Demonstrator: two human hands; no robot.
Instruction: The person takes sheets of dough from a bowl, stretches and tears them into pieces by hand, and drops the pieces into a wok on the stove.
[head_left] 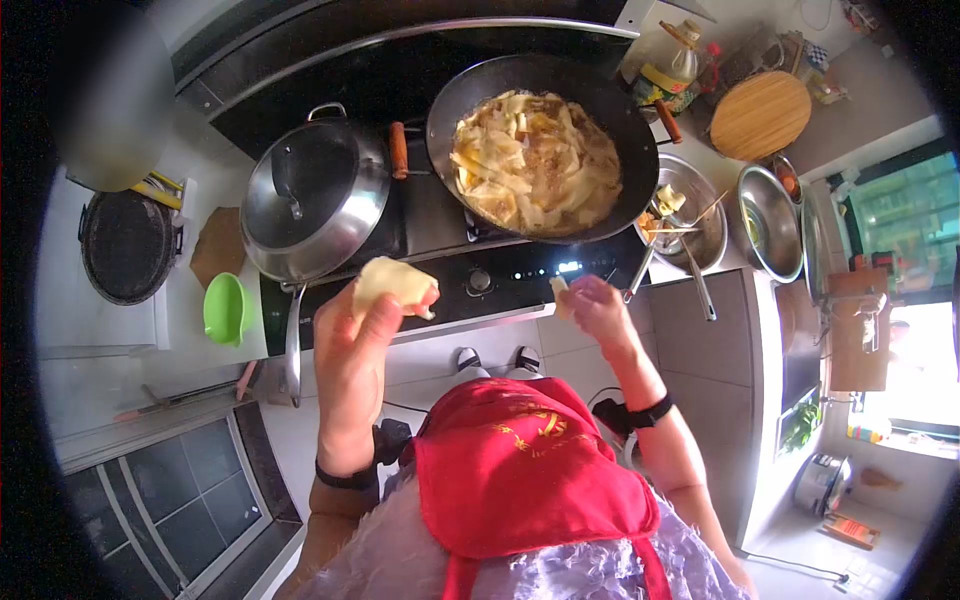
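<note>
My left hand (350, 345) is closed round a pale lump of dough (393, 282) in front of the stove. At its right, my right hand (597, 310) pinches a small piece of dough (559, 292) between thumb and fingertips, apart from the lump. Beyond both hands a black wok (560, 70) with wooden side handles sits on the stove. Flat torn pieces of dough (500, 165) lie in brownish liquid inside it. The near rim of the wok is just above my right hand.
A lidded steel pan (345, 205) stands on the left burner, its long handle (293, 350) jutting past the counter edge. Right of the wok are a steel bowl (715, 240) with food scraps and utensils, another steel bowl (768, 185), an oil bottle (672, 70) and a round wooden board (762, 115). A green bowl (227, 308) is at left.
</note>
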